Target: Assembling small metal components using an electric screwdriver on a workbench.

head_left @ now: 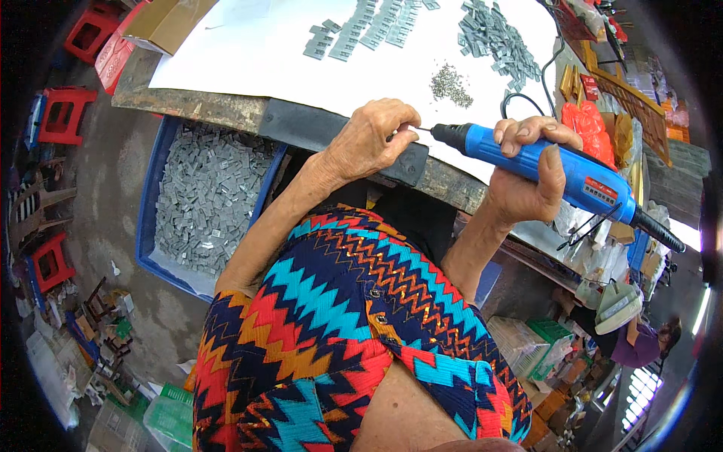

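Observation:
My right hand [527,169] is wrapped round a blue electric screwdriver [542,162] with a black nose and a cord at its rear. The tool lies nearly level, its thin bit pointing left. Just off the bit's tip, my left hand [373,135] is closed in a pinch; what its fingers hold is mostly hidden. On the white table sheet beyond are a heap of small screws [450,85], a pile of loose grey metal pieces [501,44] and several neat rows of the same pieces [380,22].
Below the table's left edge stands a blue bin [147,218] full of grey pieces. A dark block [301,122] sits at the table's near edge. A cardboard box [167,26] is at the far left, red stools [64,114] beyond it. Another person [636,343] is at the right.

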A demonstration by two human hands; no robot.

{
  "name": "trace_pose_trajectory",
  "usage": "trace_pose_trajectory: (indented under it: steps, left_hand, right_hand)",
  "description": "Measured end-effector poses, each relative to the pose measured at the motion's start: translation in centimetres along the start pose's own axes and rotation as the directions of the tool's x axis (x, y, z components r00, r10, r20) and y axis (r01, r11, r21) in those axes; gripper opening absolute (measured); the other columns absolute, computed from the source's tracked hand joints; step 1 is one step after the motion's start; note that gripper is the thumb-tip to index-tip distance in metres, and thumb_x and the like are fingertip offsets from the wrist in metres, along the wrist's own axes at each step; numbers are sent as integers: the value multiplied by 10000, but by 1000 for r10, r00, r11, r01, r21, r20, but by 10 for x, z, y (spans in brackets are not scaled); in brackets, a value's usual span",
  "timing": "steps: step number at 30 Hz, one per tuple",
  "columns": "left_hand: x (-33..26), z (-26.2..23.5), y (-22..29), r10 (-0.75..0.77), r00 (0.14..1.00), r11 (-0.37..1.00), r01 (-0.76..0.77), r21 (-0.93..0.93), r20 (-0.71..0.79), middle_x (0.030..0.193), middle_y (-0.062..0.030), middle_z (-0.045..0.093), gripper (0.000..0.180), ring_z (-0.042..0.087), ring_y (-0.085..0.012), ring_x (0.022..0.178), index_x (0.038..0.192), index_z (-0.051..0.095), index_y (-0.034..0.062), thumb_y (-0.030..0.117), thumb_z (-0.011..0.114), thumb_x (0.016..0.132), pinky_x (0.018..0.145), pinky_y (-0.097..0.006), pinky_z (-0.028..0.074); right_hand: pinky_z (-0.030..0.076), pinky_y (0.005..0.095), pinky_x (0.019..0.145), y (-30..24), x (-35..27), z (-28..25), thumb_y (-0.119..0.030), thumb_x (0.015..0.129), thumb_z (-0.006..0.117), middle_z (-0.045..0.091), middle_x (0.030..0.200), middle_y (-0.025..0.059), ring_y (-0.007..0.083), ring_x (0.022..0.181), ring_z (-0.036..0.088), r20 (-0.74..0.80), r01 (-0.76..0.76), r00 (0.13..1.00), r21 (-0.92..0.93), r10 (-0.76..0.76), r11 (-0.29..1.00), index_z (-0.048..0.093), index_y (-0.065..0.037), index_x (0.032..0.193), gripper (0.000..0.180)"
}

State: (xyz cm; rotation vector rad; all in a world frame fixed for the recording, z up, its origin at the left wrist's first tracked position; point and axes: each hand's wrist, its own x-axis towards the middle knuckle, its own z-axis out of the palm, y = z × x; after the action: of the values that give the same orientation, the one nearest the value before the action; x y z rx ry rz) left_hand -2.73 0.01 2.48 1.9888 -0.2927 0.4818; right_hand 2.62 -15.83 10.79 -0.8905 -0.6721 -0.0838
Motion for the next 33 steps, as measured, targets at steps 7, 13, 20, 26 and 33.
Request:
trace_pose_trajectory:
  steps: [7,13,20,26,33]
  left_hand:
    - [11,-42,-7,-113,994,994,113,3,0,820,-82,613,195,564,-152,702,920,604,1,93,608,748,608,-292,437]
    - [50,-86,-100,177,983,785,-171,596,48,1160,-128,496,396,451,-268,1082,1162,499,65,323,418,873,933,-370,338]
    - [61,-77,-125,-50,978,634,-126,763,203,1384,-94,257,592,192,-236,1292,1328,296,131,515,228,882,1071,-402,130]
    - [56,-63,-113,-24,972,648,-163,744,233,1384,-108,253,587,193,-244,1292,1324,296,89,484,255,891,1073,-396,118]
    - [53,-42,-99,-26,966,707,-163,688,256,1370,-159,249,615,195,-301,1282,1315,280,29,478,263,895,1069,-385,115]
  right_hand:
    - [428,385,585,-3,0,-12,-65,735,492,522,750,173,216,573,512,-13,7,1000,50,-7,999,482,9,967,244]
    - [431,386,599,-1,-3,-14,-68,732,494,520,745,170,210,571,510,-17,3,1000,11,-3,1000,471,8,964,245]
    - [389,365,623,-1,-7,-14,-101,753,501,507,777,151,190,613,488,-8,-19,1000,-22,19,1000,500,-6,962,230]
    - [442,386,616,4,-6,-16,-25,725,494,521,730,173,212,582,525,-58,-16,998,18,17,1000,465,11,949,229]
    - [445,388,617,4,-8,-20,-17,727,487,533,746,180,210,583,528,-83,-21,996,12,22,1000,467,13,949,224]
